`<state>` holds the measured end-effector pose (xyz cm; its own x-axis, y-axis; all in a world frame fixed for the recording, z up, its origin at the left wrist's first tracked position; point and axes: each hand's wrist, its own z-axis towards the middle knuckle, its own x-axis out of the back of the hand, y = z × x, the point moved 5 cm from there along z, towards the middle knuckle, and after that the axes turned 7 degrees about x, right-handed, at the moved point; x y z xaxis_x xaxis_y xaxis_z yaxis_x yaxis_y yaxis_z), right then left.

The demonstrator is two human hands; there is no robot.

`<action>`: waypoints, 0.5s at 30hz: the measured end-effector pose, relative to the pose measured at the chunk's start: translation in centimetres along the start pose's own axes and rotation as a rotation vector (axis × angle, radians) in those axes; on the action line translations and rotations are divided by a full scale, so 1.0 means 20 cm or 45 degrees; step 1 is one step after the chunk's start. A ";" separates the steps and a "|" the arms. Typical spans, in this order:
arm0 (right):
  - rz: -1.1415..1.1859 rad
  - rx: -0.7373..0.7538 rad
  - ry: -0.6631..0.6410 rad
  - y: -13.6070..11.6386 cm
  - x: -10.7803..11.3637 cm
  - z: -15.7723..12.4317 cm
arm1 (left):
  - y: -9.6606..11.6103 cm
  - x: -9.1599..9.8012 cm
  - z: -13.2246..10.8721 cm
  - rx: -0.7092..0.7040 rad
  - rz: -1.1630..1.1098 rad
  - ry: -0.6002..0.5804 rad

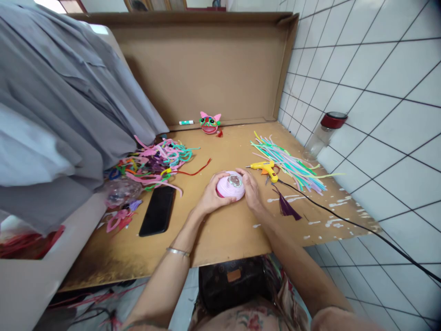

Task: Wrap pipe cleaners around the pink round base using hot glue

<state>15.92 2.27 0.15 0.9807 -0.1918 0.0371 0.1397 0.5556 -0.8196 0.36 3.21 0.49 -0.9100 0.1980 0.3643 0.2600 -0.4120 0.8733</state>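
A round lilac ball (225, 185), ringed like wound pipe cleaners, with a clear spot on top and a dark pink lower edge, sits between my hands above the table's middle. My left hand (211, 195) curls around its left side, thumb along the front. On the right side, my right hand (251, 186) cups it with the fingers bent over the top edge. A yellow glue gun (265, 168) lies just right of my right hand, its nozzle pointing left. Nearer me lies a dark purple tassel (288, 207).
Straight pipe cleaners (289, 161) lie in a bundle at the right, near a red-lidded jar (324, 133). Tangled pipe cleaners (158, 158) and a black phone (157, 211) are at the left. A colourful animal-face ornament (209, 123) and a glue stick (186, 122) stand by the cardboard wall (206, 69). The glue-gun cord (344, 215) trails right.
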 end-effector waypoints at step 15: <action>-0.161 0.201 0.172 -0.09 0.06 0.01 | -0.02 0.00 0.01 0.045 -0.043 0.006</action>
<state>16.83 1.20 1.82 0.9284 -0.3683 0.0482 0.2901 0.6381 -0.7132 0.37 3.47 0.17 -0.9199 0.2073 0.3329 0.2401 -0.3736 0.8960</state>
